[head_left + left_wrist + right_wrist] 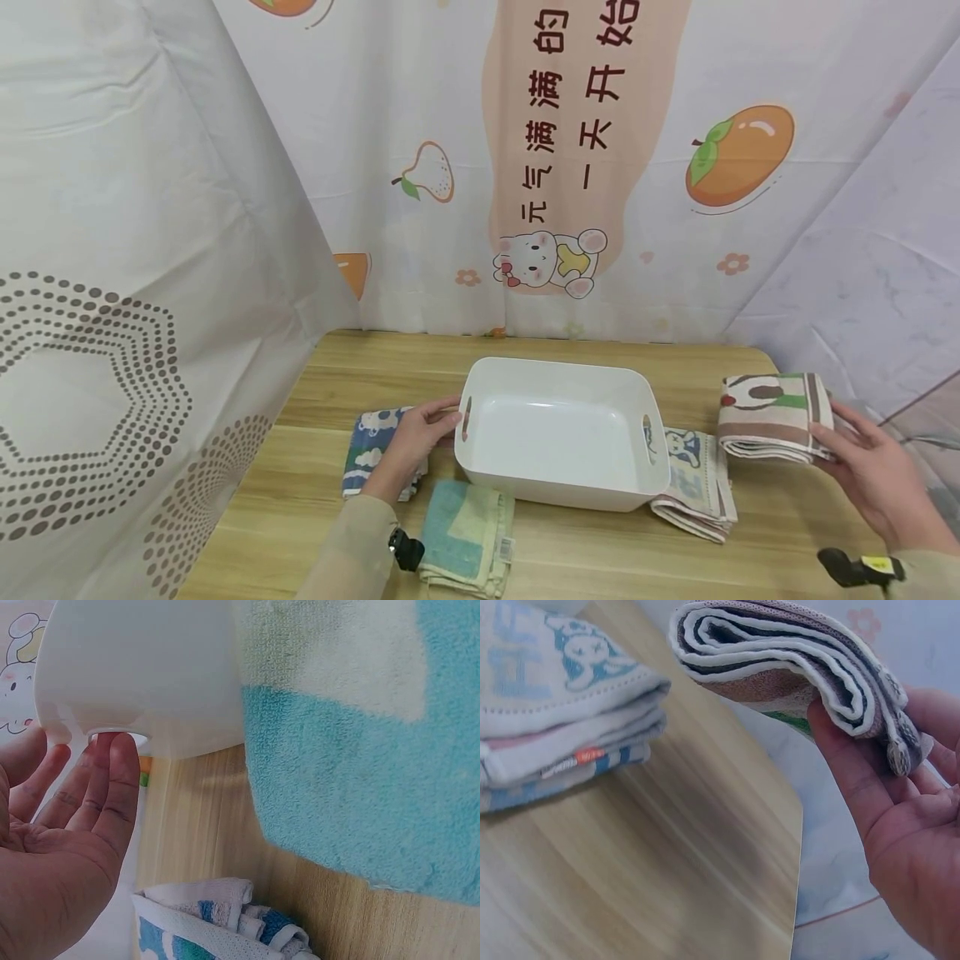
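A white plastic bin point(555, 492) with a slot in each end stands on the wooden table. My left hand point(426, 437) holds its left end, fingertips at the handle slot and thumb near the rim; the left wrist view shows the fingers point(124, 769) at that slot. Off to the right, my right hand point(873, 467) pinches a folded brown, white and green towel point(768, 417) by its edge. That towel hangs above the tabletop in the right wrist view, its folded layers point(772, 656) facing the camera.
Beside the bin's right end lies a folded towel with a blue rabbit point(693, 475), partly under the bin in the head view. A blue-and-white towel point(367, 450) lies behind my left forearm. In front is a teal and cream towel point(457, 533). Curtains point(420, 292) hang behind the table.
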The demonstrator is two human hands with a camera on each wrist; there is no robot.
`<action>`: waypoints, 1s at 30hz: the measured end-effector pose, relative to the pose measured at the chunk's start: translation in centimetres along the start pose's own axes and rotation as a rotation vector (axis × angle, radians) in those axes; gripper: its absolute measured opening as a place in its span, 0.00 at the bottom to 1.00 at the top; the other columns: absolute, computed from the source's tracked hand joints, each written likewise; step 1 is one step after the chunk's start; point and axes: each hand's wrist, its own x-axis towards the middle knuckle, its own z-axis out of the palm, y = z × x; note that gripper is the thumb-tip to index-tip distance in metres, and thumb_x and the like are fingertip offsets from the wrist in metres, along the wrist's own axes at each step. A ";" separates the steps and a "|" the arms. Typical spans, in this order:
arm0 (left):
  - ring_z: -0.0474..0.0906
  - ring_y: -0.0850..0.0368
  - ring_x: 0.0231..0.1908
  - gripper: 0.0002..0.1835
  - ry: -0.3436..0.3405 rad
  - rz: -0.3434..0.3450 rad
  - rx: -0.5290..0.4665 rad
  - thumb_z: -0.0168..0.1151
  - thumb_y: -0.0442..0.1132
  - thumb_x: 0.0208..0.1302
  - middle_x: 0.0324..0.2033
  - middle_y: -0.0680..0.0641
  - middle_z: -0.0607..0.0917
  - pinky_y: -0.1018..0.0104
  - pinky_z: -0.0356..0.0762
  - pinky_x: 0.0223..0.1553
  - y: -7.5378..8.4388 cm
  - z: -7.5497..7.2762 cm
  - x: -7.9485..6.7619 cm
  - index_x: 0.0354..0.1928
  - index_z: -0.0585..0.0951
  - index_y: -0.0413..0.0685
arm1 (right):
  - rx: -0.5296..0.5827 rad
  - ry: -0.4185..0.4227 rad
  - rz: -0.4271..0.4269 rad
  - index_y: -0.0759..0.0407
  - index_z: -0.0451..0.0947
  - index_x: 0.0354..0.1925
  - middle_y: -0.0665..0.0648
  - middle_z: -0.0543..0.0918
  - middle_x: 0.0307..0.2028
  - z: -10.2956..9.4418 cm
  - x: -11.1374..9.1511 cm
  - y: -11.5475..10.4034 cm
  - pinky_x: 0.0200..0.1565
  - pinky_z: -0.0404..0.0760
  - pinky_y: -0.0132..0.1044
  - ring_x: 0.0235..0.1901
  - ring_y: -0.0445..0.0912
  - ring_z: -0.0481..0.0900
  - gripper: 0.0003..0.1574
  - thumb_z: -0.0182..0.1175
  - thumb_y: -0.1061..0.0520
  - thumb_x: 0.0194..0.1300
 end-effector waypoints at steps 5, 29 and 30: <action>0.81 0.52 0.44 0.22 -0.020 -0.016 -0.009 0.60 0.43 0.66 0.49 0.45 0.82 0.45 0.75 0.50 1.0 0.0 -0.6 0.61 0.74 0.51 | -0.023 0.006 -0.021 0.49 0.41 0.74 0.40 0.78 0.43 0.9 0.2 -0.5 0.31 0.83 0.35 0.38 0.37 0.82 0.48 0.54 0.69 0.66; 0.82 0.52 0.43 0.22 0.005 -0.001 -0.010 0.63 0.48 0.62 0.48 0.47 0.83 0.47 0.76 0.49 0.2 0.1 0.0 0.58 0.77 0.55 | 0.122 -0.091 -0.082 0.51 0.61 0.68 0.50 0.82 0.46 4.7 0.5 -1.8 0.37 0.83 0.37 0.42 0.44 0.82 0.38 0.49 0.75 0.66; 0.82 0.51 0.43 0.22 0.006 -0.001 -0.013 0.63 0.48 0.62 0.48 0.47 0.83 0.47 0.76 0.49 0.2 0.1 0.0 0.58 0.77 0.55 | 0.120 -0.092 -0.082 0.51 0.61 0.69 0.49 0.81 0.47 4.8 0.5 -1.9 0.37 0.83 0.37 0.42 0.43 0.82 0.38 0.49 0.75 0.66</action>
